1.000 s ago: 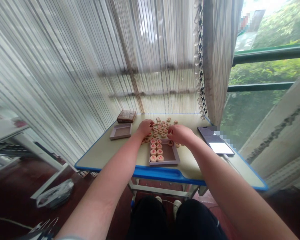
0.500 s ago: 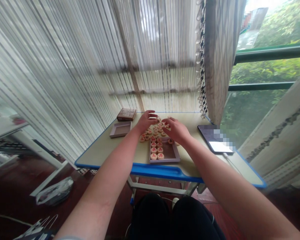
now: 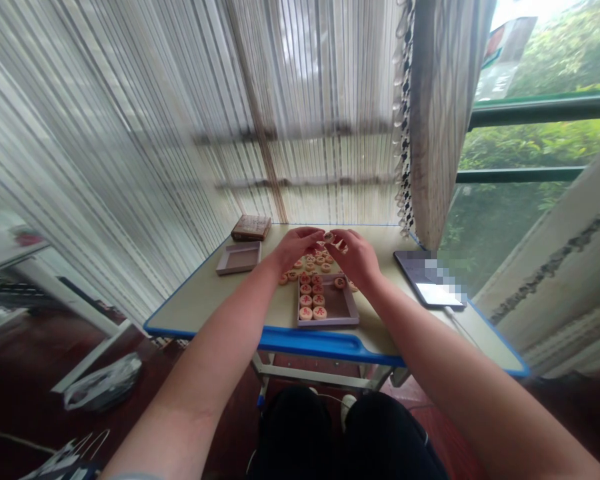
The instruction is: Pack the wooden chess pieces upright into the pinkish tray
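Round wooden chess pieces (image 3: 314, 264) with red characters lie scattered on the table (image 3: 215, 300). A shallow grey box tray (image 3: 340, 308) in front of me holds two short columns of such pieces along its left side. My left hand (image 3: 293, 245) and my right hand (image 3: 356, 257) are raised above the loose pile. Their fingertips meet around one piece (image 3: 328, 237) held between them. Both hands' fingers are curled in a pinch.
A second, empty grey tray (image 3: 237, 257) sits at the left, with a brown patterned box (image 3: 251, 227) behind it. A phone (image 3: 429, 277) lies on the table's right side. Striped curtains hang behind the table; a window is at the right.
Both hands have lifted off the pile and come together, now pinching one piece between them above the loose pieces. The view has shifted slightly.
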### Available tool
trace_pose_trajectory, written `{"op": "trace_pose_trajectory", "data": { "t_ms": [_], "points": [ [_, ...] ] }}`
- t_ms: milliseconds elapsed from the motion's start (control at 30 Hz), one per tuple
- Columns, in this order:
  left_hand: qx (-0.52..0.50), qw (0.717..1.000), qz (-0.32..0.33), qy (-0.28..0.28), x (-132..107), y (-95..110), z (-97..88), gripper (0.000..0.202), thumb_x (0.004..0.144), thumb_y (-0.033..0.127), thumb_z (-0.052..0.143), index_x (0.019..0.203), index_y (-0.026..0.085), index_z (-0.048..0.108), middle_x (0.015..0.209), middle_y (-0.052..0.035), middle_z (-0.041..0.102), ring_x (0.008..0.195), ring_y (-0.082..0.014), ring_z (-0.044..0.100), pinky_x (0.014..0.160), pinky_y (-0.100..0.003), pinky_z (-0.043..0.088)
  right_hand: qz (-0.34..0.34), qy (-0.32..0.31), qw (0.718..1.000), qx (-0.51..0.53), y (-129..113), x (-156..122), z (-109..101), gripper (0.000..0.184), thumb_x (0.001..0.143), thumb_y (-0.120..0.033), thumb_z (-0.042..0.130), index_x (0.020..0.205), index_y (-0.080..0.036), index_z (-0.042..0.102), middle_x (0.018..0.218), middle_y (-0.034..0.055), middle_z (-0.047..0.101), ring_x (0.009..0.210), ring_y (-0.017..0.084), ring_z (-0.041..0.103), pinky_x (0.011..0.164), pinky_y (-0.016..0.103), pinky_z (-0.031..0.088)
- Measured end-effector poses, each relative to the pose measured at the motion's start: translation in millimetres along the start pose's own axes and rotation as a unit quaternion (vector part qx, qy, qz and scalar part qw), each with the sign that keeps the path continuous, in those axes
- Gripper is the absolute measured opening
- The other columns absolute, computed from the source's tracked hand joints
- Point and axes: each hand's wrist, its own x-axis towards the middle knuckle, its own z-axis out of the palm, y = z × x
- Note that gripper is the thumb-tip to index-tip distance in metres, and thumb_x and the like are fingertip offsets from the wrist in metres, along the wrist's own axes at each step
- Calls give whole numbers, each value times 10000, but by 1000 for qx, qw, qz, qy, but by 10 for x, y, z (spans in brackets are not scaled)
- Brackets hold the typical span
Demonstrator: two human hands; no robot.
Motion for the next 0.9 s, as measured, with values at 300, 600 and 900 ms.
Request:
{"op": "trace_pose_trajectory", "data": {
  "t_ms": [300,600,900],
  "points": [
    [115,992,49,-32,-23,0,-5,390,680,497,624,805,134,697,728,-24,657,716,-130,551,711,-272,407,-37,4,999,-8,13,-7,25,314,801,-324,557,1094,-230,617,925,57,667,880,204,576,749,321,461],
    [114,993,12,-20,-36,5,20,294,702,424,624,764,138,651,683,1,615,625,-98,495,645,-259,388,-21,-39,999,-18,40,2,3,221,808,-336,545,963,-210,640,896,55,645,872,190,566,761,309,437],
    [176,982,60,-40,6,-57,-40,322,794,431,511,813,140,648,722,-19,631,651,-114,524,630,-253,405,-8,-52,998,-35,-1,33,-64,254,782,-378,563,950,-203,638,814,38,607,778,161,545,687,268,408]
  ]
}}
